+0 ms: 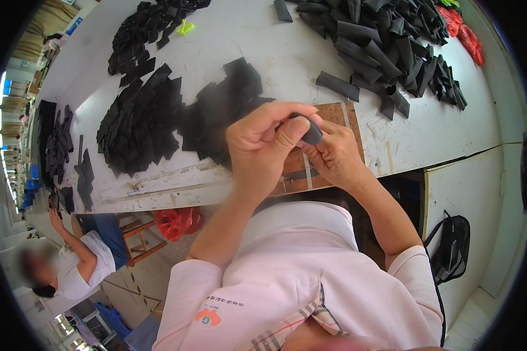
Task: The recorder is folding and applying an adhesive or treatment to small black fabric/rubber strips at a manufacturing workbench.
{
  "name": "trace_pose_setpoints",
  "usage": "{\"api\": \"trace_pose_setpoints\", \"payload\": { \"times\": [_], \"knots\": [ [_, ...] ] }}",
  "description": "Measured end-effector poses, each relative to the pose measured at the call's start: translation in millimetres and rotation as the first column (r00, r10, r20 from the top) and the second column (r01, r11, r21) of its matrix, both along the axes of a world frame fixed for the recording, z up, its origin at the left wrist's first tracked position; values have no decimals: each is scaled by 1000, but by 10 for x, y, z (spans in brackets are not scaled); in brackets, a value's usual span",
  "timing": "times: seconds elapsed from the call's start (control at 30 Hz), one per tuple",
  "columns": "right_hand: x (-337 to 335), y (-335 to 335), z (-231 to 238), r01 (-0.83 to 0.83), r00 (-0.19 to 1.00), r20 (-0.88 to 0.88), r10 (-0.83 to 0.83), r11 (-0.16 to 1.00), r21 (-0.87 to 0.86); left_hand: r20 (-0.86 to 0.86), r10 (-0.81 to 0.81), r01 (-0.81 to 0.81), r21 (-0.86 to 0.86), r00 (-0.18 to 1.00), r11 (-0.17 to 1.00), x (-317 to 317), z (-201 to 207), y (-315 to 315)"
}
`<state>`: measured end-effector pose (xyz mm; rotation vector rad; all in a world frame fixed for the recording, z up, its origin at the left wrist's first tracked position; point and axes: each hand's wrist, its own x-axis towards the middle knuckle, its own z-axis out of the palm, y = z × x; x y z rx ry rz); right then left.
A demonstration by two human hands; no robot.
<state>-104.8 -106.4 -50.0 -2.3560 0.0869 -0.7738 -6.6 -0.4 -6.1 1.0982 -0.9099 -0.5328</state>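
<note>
My left hand point(257, 143) and my right hand point(341, 153) meet above the near edge of the table. Between them is a small black fabric piece point(314, 136), folded or curled over. The left thumb presses on it and the left fingers curl round its back. My right fingers close on its lower side, partly hidden behind it. Under the hands lies a brown board point(353, 134) with pale strips. Just left of my left hand spreads a heap of flat black pieces point(211, 111).
Another black heap point(140, 123) lies farther left. At the far right is a large pile of black tube-like pieces point(386, 47), near red plastic bags point(469, 44). A co-worker point(85, 263) sits at the left end. A black backpack point(452, 245) hangs at the right.
</note>
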Motion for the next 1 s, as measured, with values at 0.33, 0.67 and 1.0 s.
{"api": "trace_pose_setpoints", "payload": {
  "times": [0.33,0.67,1.0],
  "knots": [
    [17,-3,314,1,987,-155,-29,985,-175,-481,-101,-47,-287,871,957,124,-95,160],
    [-48,-43,258,-14,996,-87,7,997,-71,235,101,-124,85,967,989,189,80,138],
    [46,-58,143,-56,996,-73,50,995,-81,372,167,-197,43,913,979,215,119,118]
  ]
}}
